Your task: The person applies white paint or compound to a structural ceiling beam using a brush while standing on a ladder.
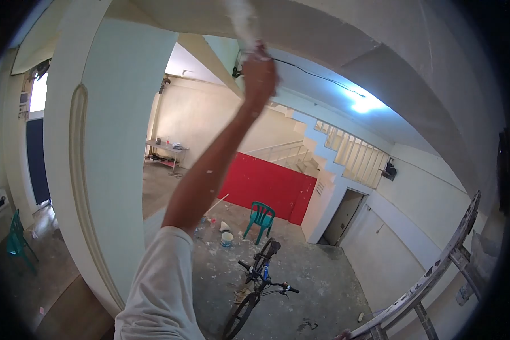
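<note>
My left hand (260,76) is raised high overhead, at the end of an outstretched arm in a pale short sleeve. Its fingers are closed around a whitish elongated tool (242,20), smeared by motion, whose kind I cannot tell. The tool's upper end overlaps the underside of a pale overhead beam (300,25). My right hand is out of sight. At the lower right, a paint-spotted ladder (422,300) leans across the view.
Below stand a bicycle (260,277), a green plastic chair (260,217) and a white bucket (226,239) on a spattered floor. A pale green pillar (127,141) rises close on the left. Farther back are a red panel (272,187), a staircase (317,139) and a small table (167,147).
</note>
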{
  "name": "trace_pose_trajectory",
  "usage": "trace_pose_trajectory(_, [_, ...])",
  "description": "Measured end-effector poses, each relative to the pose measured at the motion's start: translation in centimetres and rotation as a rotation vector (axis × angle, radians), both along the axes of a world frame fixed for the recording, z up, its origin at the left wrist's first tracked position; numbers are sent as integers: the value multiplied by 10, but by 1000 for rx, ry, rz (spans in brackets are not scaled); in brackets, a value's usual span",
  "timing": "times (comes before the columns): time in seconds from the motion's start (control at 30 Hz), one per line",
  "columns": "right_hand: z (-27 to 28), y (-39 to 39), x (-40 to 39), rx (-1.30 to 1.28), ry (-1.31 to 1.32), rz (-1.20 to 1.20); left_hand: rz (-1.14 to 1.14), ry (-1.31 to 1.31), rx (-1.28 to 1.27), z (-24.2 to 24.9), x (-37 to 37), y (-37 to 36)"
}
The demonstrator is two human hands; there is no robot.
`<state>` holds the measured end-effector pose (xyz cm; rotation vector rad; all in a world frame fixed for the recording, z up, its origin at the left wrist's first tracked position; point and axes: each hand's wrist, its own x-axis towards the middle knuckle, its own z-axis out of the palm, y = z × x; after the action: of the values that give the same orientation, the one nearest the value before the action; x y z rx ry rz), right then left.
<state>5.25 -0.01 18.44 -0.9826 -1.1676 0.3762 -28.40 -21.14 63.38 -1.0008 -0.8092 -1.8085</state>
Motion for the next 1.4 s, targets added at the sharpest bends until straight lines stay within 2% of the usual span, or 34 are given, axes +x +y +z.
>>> trace_pose_trajectory(0.07, [-5,3,1,-105,7,19,988,62,-77,12,-30,53])
trace_pose_trajectory(0.13, [-19,16,4,76,-64,-78,1183,109,-154,-3,9,85])
trace_pose_trajectory(0.2, [-17,13,3,72,-76,-98,874,190,-225,-14,28,125])
trace_pose_trajectory(0.27, [-13,8,1,64,-78,-120,6,74,-293,-24,80,120])
trace_pose_trajectory(0.33, [-5,1,3,28,-45,-25,-171,-93,-419,-30,106,124])
trace_pose_trajectory(0.37, [4,-6,3,23,-40,-30,24,169,-374,-35,92,147])
trace_pose_trajectory(0.4, [17,-15,3,-29,-25,2,-61,235,-424,-43,94,147])
trace_pose_trajectory(0.47, [14,-13,4,-79,-14,36,169,291,-465,-60,69,186])
trace_pose_trajectory(0.5, [-4,2,6,5,-65,-41,169,286,-463,-68,73,180])
trace_pose_trajectory(0.57, [-7,5,7,91,-117,-113,-74,-12,-537,-85,77,154])
trace_pose_trajectory(0.6, [4,-4,9,72,-111,-54,-72,-16,-533,-90,67,146])
trace_pose_trajectory(0.67, [10,-4,7,66,-108,12,-432,-74,-311,-100,36,130])
trace_pose_trajectory(0.7, [4,0,6,67,-102,-24,-448,-65,-194,-100,24,113])
trace_pose_trajectory(0.73, [-7,6,8,68,-97,-60,-463,-57,-77,-97,11,93])
trace_pose_trajectory(0.77, [-25,19,12,7,-206,-139,-459,-61,-70,-92,-2,74])
trace_pose_trajectory(0.83, [-6,3,10,-8,-135,-61,-227,-15,285,-78,-32,30])
trace_pose_trajectory(0.87, [0,-3,9,-29,-52,12,-113,132,301,-69,-61,7])
trace_pose_trajectory(0.93, [-13,8,10,-41,-53,3,-117,29,270,-53,-58,-40])
trace_pose_trajectory(1.0, [-16,10,9,-55,-44,-2,-103,-8,354,-29,-57,-68])
trace_pose_trajectory(1.07, [-8,2,5,-58,12,-18,-151,91,439,-8,-63,-89])
trace_pose_trajectory(1.1, [-15,8,7,-60,6,-14,-193,68,394,1,-66,-102])
trace_pose_trajectory(1.17, [-34,25,15,69,-314,-248,-216,44,291,16,-86,-117])
trace_pose_trajectory(1.2, [-27,20,16,76,-332,-236,-194,48,229,21,-101,-124])
trace_pose_trajectory(1.23, [-14,6,15,-12,-331,-215,-91,160,178,23,-105,-127])
trace_pose_trajectory(1.27, [-6,-1,14,-101,-324,-195,-140,-118,245,42,-141,-128])
trace_pose_trajectory(1.3, [-6,-2,11,-98,-324,-184,-182,-70,305,39,-113,-122])
trace_pose_trajectory(1.37, [-6,-2,5,-43,21,3,-225,-9,359,43,-76,-121])
trace_pose_trajectory(1.4, [-7,3,5,-42,30,-3,-267,-53,391,48,-73,-121])
